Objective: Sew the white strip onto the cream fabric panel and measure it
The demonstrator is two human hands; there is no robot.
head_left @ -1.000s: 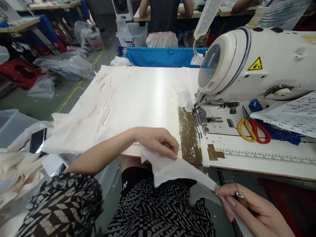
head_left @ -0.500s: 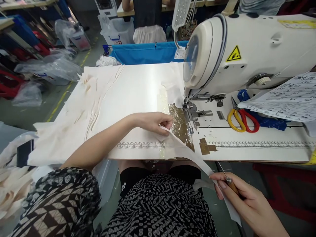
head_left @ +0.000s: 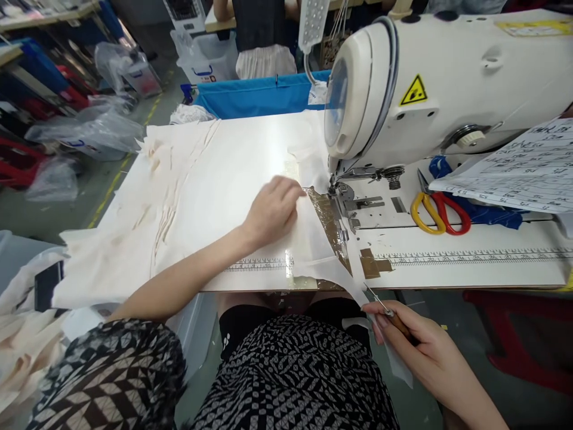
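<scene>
Fabric strip [head_left: 313, 254] being fed toward presser foot [head_left: 336, 194]: left hand [head_left: 271, 209] flat on it, right hand [head_left: 414, 349] pinching its tail with awl [head_left: 387, 310]; next needs edge alignment.

Plenty of open tabletop [head_left: 250, 149] in the middle, between the pile of cream fabric [head_left: 147, 197] on the left and the sewing machine [head_left: 439, 89] on the right. The machine head hangs low over the needle area [head_left: 338, 197], so that gap is tight. Further right, scissors [head_left: 441, 212] and a paper sheet [head_left: 514, 173] clutter the bed. The front edge by the ruler strip [head_left: 470, 257] is passable.
</scene>
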